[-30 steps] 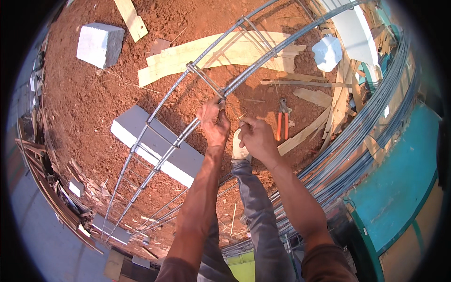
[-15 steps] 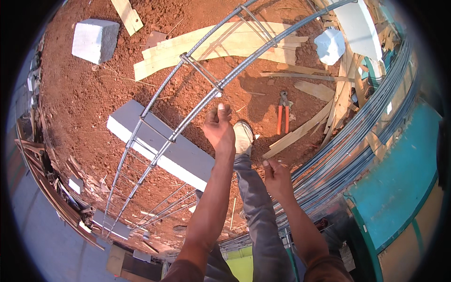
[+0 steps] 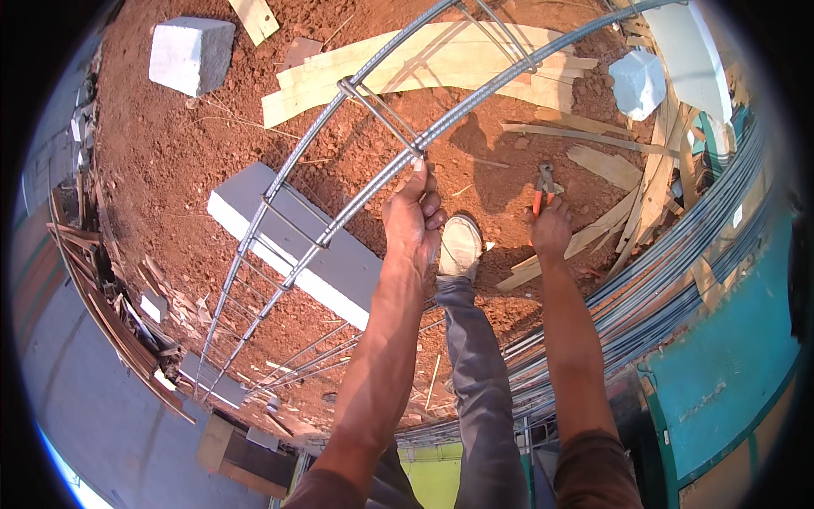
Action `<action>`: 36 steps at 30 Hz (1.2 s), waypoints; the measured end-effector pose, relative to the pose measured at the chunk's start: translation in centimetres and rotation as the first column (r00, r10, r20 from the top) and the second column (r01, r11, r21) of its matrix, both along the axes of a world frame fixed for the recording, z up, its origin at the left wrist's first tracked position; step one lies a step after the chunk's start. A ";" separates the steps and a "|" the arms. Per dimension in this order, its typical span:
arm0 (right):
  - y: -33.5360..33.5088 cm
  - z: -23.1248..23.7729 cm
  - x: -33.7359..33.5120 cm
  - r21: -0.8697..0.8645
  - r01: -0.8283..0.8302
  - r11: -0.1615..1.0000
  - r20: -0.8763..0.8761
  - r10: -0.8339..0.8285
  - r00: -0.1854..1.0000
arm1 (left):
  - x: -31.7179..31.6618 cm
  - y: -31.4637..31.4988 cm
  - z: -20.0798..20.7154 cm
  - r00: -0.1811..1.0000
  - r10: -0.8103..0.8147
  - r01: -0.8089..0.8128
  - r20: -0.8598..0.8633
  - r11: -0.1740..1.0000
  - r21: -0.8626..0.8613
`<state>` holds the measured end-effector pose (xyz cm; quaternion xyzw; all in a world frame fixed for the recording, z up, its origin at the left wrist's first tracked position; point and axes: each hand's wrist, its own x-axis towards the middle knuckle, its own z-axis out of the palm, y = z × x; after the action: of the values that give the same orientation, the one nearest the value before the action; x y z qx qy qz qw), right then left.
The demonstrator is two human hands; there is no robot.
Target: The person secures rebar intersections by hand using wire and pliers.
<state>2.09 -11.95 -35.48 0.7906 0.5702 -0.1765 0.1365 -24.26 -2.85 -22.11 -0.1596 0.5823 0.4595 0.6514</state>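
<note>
A rebar frame (image 3: 370, 197) of two long ribbed bars joined by thin stirrups (image 3: 381, 117) slants across the view. My left hand (image 3: 411, 210) is closed, its thumb tip up against the nearer bar where a stirrup meets it. Anything inside those curled fingers is hidden. Below and right of it, my right hand (image 3: 553, 231) closes round the orange handles of a pair of pincers (image 3: 545, 180), whose metal jaws point away from me. The hand covers most of the handles.
Under the frame lies a long pale block (image 3: 297, 254). Wooden boards (image 3: 407, 64) spread over the red soil beyond, with white blocks (image 3: 191, 55) (image 3: 638, 85) at either side. A bundle of steel bars (image 3: 627, 297) curves along the right. My shoe (image 3: 460, 246) stands between my hands.
My right hand has reached forward onto the pincers' handles. The left hand has moved up to the bar, its thumb now at the stirrup joint. The whole view has shifted slightly.
</note>
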 end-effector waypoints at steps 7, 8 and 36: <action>1.7 3.5 -0.9 -0.184 0.320 0.929 -0.213 -0.356 0.910 | 0.5 -0.1 -1.5 0.909 -0.034 0.017 -0.415 0.999 -0.043; 1.4 5.1 -0.9 -0.073 0.331 0.941 -0.295 -0.337 0.894 | 1.4 0.0 -1.8 0.912 -0.018 0.003 -0.411 0.999 -0.037; 7.4 12.7 -3.0 -0.352 -0.205 0.913 -0.920 -0.298 0.254 | 5.2 -3.3 0.9 0.130 -0.175 0.443 -0.976 0.891 -0.101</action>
<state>-0.90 -4.57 -22.79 0.4861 0.4587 -0.7388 -0.0860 -19.02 -6.19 -21.20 0.3595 0.8250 0.3688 0.2328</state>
